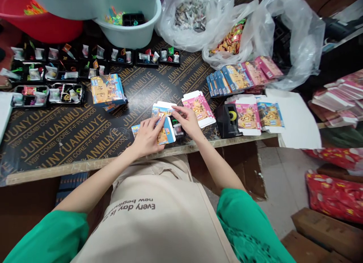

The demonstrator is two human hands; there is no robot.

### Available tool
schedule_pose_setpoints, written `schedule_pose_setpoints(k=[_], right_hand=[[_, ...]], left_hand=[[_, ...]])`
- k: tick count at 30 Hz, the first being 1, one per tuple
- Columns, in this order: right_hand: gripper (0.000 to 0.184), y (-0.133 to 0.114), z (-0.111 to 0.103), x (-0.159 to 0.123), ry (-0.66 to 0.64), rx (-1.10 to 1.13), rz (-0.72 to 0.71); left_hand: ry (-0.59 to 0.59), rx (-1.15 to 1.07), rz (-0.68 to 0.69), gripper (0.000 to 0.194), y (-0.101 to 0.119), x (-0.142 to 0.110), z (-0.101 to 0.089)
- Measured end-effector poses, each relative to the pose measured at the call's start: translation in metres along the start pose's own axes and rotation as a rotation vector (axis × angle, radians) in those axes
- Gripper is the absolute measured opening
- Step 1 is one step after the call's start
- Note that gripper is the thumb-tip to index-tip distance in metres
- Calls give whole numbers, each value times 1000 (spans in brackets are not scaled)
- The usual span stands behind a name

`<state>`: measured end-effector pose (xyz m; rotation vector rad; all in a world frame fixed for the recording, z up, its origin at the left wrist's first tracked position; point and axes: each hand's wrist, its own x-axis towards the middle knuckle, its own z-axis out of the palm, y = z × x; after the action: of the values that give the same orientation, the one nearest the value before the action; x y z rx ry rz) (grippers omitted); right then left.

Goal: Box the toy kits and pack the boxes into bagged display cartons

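At the table's front edge my left hand point(149, 136) grips a small blue printed cardboard box point(170, 130), its fingers bent over the top face. Another blue carton panel with a white flap point(164, 104) lies just beyond those fingers. My right hand point(188, 121) reaches in from the right, thumb and forefinger close together at this panel; what they pinch is too small to tell. Partly under my right hand sits a black tray point(178, 129) holding small wrapped pieces. Flat pink cartons point(198, 108) lie right beside my right hand.
Filled black trays point(31, 95) line the table's left and back. Stacked blue boxes point(106, 89) stand left of centre. To the right are a black tape dispenser point(224, 121), more cartons point(249, 117) and a row of boxes point(238, 76). Tubs point(130, 36) and plastic bags point(195, 38) stand behind.
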<state>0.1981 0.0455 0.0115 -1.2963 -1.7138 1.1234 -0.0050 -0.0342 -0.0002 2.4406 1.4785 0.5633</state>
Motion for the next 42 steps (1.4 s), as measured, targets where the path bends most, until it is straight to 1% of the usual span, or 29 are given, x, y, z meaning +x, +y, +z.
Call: schedule_pose_setpoints(k=[3, 6, 8, 10, 13, 15, 17, 18, 20, 22, 24, 26, 28, 29, 31, 32, 33, 35, 37, 40, 42], right_hand=[[53, 9, -4, 22, -60, 6, -7], [41, 20, -5, 47, -98, -104, -48], [34, 24, 1, 61, -160, -241, -64], [33, 26, 10, 70, -234, -373, -84], [26, 28, 25, 78, -287, -508, -132], [21, 28, 28, 81, -323, -473, -101], [21, 27, 24, 82, -318, -306, -26], [20, 25, 19, 80, -289, -187, 3], [19, 19, 10, 73, -207, 43, 14], [19, 11, 4, 60, -158, 153, -12], [16, 3, 5, 43, -157, 93, -14], [13, -3, 12, 28, -168, -50, -8], [14, -4, 18, 18, -146, -201, -75], [15, -4, 19, 15, -107, -258, -137], [22, -1, 17, 10, 22, -301, -261], [29, 1, 15, 7, 90, -280, -290], [36, 3, 12, 4, 143, -237, -289], [44, 8, 9, -5, 178, -131, -218], [45, 13, 12, -16, 162, -30, -113], [37, 17, 24, -30, 157, 88, -35], [27, 18, 30, -33, 71, 211, 11]], left_hand=[[-91, 41, -14, 109, 2, 2, -2], [-164, 64, -26, 108, 1, 2, -6], [-177, 47, -23, 101, -1, 2, -9], [-168, 19, -19, 94, -4, 0, -10], [-143, -6, -21, 85, -9, -3, -7], [-126, -20, -30, 80, -12, -5, -5], [-116, -35, -45, 79, -15, -6, -3], [-112, -38, -54, 79, -16, -6, -3], [-104, -41, -71, 79, -18, -6, -3], [-93, -42, -87, 81, -19, -5, -3], [-74, -49, -97, 84, -19, -4, -2], [-50, -64, -96, 87, -17, -3, -1], [-35, -84, -91, 93, -15, -2, 0], [-34, -94, -91, 98, -14, -2, 0], [-36, -104, -102, 108, -13, -1, -1], [-34, -104, -111, 111, -13, -1, -1], [-31, -101, -119, 111, -13, -1, -1], [-16, -86, -131, 108, -15, -1, -1], [1, -71, -137, 104, -15, 0, 0], [13, -61, -136, 103, -11, 2, 3], [10, -79, -136, 101, -7, 4, 3]])
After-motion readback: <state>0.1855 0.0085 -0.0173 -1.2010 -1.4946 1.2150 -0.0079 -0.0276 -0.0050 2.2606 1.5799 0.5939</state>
